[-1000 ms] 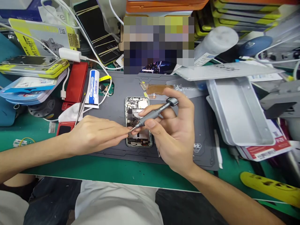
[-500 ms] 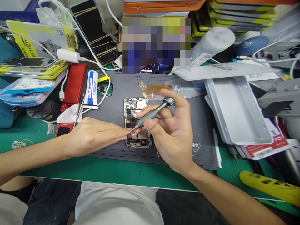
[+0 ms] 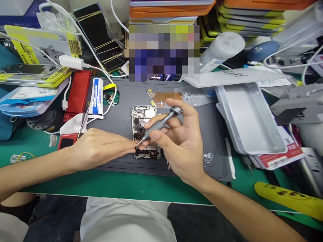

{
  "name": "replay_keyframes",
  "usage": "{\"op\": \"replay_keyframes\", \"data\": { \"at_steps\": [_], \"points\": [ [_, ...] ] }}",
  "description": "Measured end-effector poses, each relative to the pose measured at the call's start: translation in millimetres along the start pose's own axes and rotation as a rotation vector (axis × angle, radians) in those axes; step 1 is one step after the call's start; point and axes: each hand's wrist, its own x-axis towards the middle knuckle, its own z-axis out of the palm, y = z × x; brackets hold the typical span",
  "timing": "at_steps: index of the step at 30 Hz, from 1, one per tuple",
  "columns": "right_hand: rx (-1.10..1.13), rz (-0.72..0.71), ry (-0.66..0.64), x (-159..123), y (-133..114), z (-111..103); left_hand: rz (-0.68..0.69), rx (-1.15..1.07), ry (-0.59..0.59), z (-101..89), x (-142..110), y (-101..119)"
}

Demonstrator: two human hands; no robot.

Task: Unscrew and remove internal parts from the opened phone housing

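An opened smartphone (image 3: 146, 153) with bare inner parts lies on the dark grey work mat (image 3: 116, 131). Over it, my right hand (image 3: 185, 144) grips a grey precision screwdriver (image 3: 157, 127), its handle slanting up to the right. The screwdriver's tip points down-left and meets the fingertips of my left hand (image 3: 103, 148). Those left fingers are pressed together at the phone's left edge; whatever they pinch is too small or hidden to make out. Both hands cover part of the phone's middle.
To the left are a white-and-blue tube (image 3: 96, 97), tweezers (image 3: 84, 119) and a red case (image 3: 77, 92). A grey tray (image 3: 254, 117) stands at the right, with a white bottle (image 3: 222, 50) behind. An amber flex strip (image 3: 168, 97) lies beyond the phone.
The view has shifted slightly, so most things appear a little further left. Both hands and the screwdriver keep nearly the same pose over the phone.
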Motion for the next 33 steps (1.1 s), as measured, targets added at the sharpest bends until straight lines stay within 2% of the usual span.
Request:
{"op": "replay_keyframes", "data": {
  "at_steps": [10, 16, 33],
  "points": [
    [0.142, 0.083, 0.039, 1.1, -5.4, 4.5, 0.027, 0.019, -0.017, 0.2, 1.2, -1.5],
    [0.121, 0.093, 0.028, 1.9, -6.8, 3.2, 0.045, 0.001, -0.053, -1.5, 1.7, -2.9],
    [0.129, 0.091, 0.022, 0.4, -8.1, 4.5, 0.074, -0.012, -0.056, -3.0, 2.3, -3.9]
  ]
}}
